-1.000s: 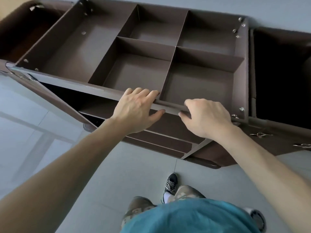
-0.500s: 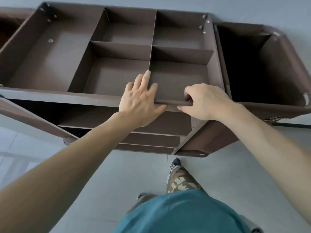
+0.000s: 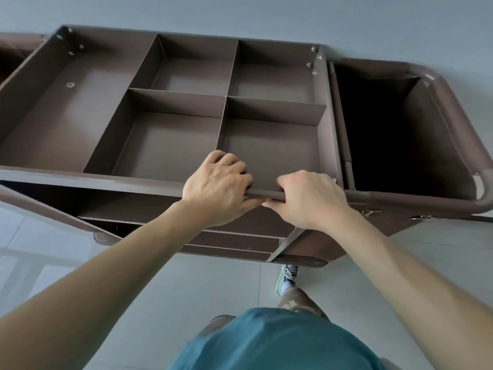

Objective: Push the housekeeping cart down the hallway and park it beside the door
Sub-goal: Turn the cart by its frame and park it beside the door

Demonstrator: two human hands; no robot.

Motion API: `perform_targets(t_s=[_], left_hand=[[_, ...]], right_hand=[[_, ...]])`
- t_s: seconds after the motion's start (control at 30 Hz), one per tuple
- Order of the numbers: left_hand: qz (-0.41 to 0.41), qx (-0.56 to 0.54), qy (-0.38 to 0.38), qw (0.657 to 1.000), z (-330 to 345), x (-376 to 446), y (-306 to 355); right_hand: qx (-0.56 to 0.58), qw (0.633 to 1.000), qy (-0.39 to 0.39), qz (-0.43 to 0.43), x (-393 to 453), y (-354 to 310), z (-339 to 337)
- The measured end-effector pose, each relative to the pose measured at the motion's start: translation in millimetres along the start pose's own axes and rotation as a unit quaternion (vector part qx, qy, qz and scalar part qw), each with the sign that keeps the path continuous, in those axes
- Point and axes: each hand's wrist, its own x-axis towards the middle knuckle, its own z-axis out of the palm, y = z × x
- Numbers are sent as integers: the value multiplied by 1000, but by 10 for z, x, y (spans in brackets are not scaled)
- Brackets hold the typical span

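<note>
The brown housekeeping cart [image 3: 80,177] stands broadside in front of me, its top tray split into several bare compartments. My left hand [image 3: 217,189] grips the tray's near rim with fingers curled over it. Close beside it, my right hand [image 3: 309,200] grips the same rim, thumb underneath. Open shelves show below the rim. A dark fabric bag [image 3: 437,145] on a padded tube frame hangs off the cart's right end. No door is in view.
A plain grey wall [image 3: 266,14] runs just beyond the cart's far side. Pale tiled floor [image 3: 186,284] lies under me, with my shoe [image 3: 286,279] close to the cart's base. Another bag edge [image 3: 16,52] shows at the far left.
My left hand's fingers, straight half a second ago, have curled over the rim. The cart has swung so the right-hand bag now shows fully, and the wall looks nearer.
</note>
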Motion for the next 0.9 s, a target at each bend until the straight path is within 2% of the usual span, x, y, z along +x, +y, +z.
perform_targets(t_s=[0.13, 0.43, 0.7, 0.9], left_hand=[[6, 0, 1, 1000, 28, 33, 22], [-13, -3, 71, 997, 95, 56, 15], [-12, 13, 53, 998, 41, 48, 29], [-22, 8, 53, 998, 40, 36, 47]], right_hand=[[3, 1000, -14, 1, -26, 17, -9], [10, 999, -17, -44, 16, 20, -66], [-14, 1000, 18, -12, -41, -8, -38], [-14, 999, 30, -25, -32, -15, -25]])
